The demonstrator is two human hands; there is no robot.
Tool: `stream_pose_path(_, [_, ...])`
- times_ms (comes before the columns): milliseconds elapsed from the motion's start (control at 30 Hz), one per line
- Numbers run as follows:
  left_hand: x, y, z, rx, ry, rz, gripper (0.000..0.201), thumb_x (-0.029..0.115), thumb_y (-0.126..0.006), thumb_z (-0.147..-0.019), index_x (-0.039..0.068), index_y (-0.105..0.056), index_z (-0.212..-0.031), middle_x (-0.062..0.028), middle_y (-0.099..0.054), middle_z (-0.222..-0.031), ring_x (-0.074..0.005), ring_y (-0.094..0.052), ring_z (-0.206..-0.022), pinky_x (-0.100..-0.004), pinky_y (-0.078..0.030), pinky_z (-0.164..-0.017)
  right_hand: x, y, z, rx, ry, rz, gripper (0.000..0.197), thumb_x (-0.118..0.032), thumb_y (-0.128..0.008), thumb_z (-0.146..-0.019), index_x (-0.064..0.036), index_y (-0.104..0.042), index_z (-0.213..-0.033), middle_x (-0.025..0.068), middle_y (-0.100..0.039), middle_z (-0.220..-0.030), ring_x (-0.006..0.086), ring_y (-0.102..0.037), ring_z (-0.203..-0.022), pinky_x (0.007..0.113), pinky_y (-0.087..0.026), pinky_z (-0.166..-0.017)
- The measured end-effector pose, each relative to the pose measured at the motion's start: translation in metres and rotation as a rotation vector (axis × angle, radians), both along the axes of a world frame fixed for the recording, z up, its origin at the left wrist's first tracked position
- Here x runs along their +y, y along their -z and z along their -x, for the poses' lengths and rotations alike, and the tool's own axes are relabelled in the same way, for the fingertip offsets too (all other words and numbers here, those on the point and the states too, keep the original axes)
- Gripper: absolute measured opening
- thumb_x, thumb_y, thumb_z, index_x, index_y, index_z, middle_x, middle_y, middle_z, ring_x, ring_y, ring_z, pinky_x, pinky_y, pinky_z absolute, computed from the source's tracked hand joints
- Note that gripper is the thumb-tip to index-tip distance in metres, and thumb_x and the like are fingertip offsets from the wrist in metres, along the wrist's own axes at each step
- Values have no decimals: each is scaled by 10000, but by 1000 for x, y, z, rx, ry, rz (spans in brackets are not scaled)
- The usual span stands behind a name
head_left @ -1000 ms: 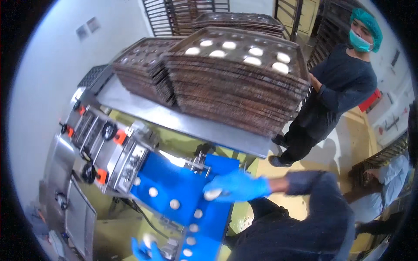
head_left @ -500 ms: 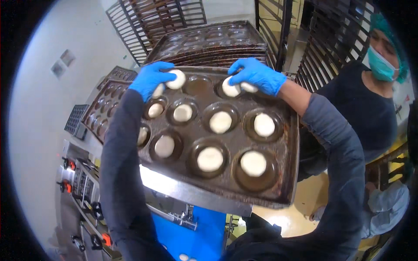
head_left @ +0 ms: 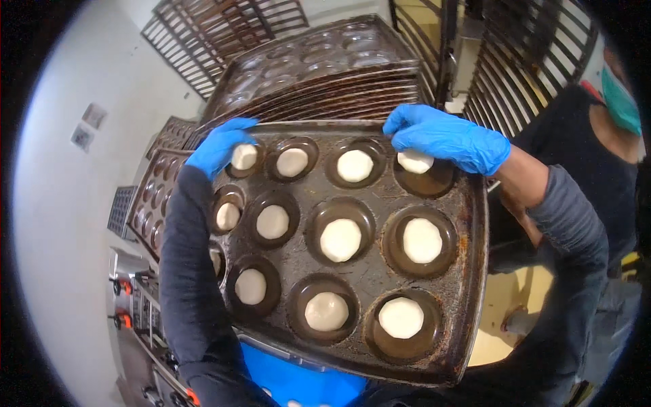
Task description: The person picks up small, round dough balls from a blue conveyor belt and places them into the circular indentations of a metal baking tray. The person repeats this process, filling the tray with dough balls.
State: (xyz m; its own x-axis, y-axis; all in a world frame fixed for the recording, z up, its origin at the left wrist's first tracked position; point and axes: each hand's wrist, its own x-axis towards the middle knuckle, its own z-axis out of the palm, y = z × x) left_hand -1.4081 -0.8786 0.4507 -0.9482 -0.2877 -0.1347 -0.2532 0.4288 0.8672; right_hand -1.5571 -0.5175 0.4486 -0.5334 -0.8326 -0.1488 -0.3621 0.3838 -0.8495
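- We take the cupped tray (head_left: 311, 197) as our landmark; its long axis runs roughly left to right, and its rows of round cups run the same way.
- Over the tray's far right corner we see the right hand (head_left: 453, 141), its fingers bent above the right dough piece (head_left: 416, 163). We cannot tell whether it grips the piece or only rests against it.
- From that hand, the right dough piece lies just beneath the fingers, toward the tray's near edge. It sits off-centre in the far-right cup (head_left: 428, 183), whose bare floor shows on the near side.
- At the tray's far left corner we see the left hand (head_left: 218, 150), fingers curled beside the left dough piece (head_left: 244, 157). We cannot tell if it is gripping.
- From the left hand, that piece lies toward the tray's right end. Each hand is the nearer one to its own piece, with two filled cups of the far row between them.
- The pieces look round, so we find no long axis in them.
- Beyond the tray's far edge we see a stack of trays (head_left: 312, 57); below its near edge, a blue belt (head_left: 305, 380).
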Motion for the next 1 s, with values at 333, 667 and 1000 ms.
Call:
stream_pose_path(333, [-20,48,-4,84,-18,658,420,141,-629,-876,5,-585,-1271,-119,-690,-1092,-150,-626,-982,-285,-472,-928,47,24,-18,885,-60,-142,406,-133,-630,-828,-35,-578,-1218,203,-586,-1215,376,-577,-1090,419,-465,-954])
stream_pose_path(667, [3,-63,-185,615,-252,1494,480,354,-468,-975,63,-490,-1356,-263,-515,-1307,-390,-510,-1210,-466,-389,-1035,35,-34,-147,656,-19,357,477,-191,-513,-972,17,-441,-1396,173,-437,-1457,276,-348,-1394,387,-306,-1140])
stream_pose_path(1000, [95,103,-580,575,-1852,634,341,359,-553,-871,33,-649,-898,-232,-657,-892,-391,-638,-855,-476,-505,-783,82,67,-642,29,-1275,834,472,-21,-772,-705,-65,-608,-1145,134,-623,-1090,315,-606,-868,384,-464,-805])
